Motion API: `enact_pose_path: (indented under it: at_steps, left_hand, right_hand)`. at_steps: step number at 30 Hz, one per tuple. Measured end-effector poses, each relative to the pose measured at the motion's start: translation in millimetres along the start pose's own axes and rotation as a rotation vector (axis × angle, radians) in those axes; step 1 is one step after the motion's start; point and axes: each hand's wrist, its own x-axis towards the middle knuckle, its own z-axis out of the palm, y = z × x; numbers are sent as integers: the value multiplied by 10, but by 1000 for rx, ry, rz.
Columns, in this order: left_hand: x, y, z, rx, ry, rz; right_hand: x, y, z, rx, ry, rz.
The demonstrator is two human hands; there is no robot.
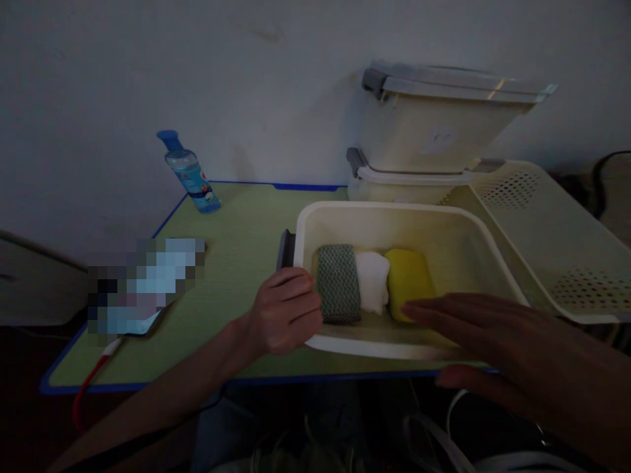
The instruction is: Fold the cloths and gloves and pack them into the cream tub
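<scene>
A white plastic storage bin (pixel 379 347) stands on the table before me. Inside it, side by side, lie a grey-green textured cloth bundle (pixel 339 284), a white folded cloth (pixel 372 281) and a yellow folded cloth or sponge (pixel 408 279); the last one's exact kind I cannot tell. Fingers curled over the bin's left rim, my left hand (pixel 288 310) grips it just below a grey side handle (pixel 286 249). Over the bin's front right part is my right hand (pixel 497 348), fingers stretched out flat, fingertips close to the yellow item. Whether they touch it is unclear.
A blue bottle (pixel 192 177) stands at the table's back left. A blurred-out phone-like device (pixel 158 282) with a red cable (pixel 89 391) lies at left. Behind the bin are stacked lidded boxes (pixel 434 125); a perforated white basket (pixel 557 230) is at right. The table (pixel 236 263) has a blue edge.
</scene>
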Motion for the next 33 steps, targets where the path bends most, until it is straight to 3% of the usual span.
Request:
enact_pose_path:
  at_steps: [8, 16, 19, 21, 24, 26, 29, 33]
  left_hand:
    - [120, -156, 185, -11, 47, -20]
    - [232, -277, 384, 55, 76, -14]
    - [258, -339, 458, 49, 38, -22]
    - [262, -366, 449, -2, -52, -20]
    - [250, -432, 310, -120, -197, -56]
    - [227, -539, 145, -139, -191, -155]
    - [136, -857, -144, -61, -41, -344]
    - [-170, -1528, -475, 88, 263, -573]
  right_hand:
    - [-57, 158, 97, 28, -8, 217]
    - [32, 354, 123, -96, 27, 264]
    - [56, 411, 96, -100, 9, 289]
    - [69, 428, 77, -98, -17, 318]
    - [92, 418, 59, -120, -37, 362]
    - [105, 399, 55, -133, -33, 376]
    - [110, 385, 63, -132, -18, 375]
    - [92, 413, 110, -164, 29, 373]
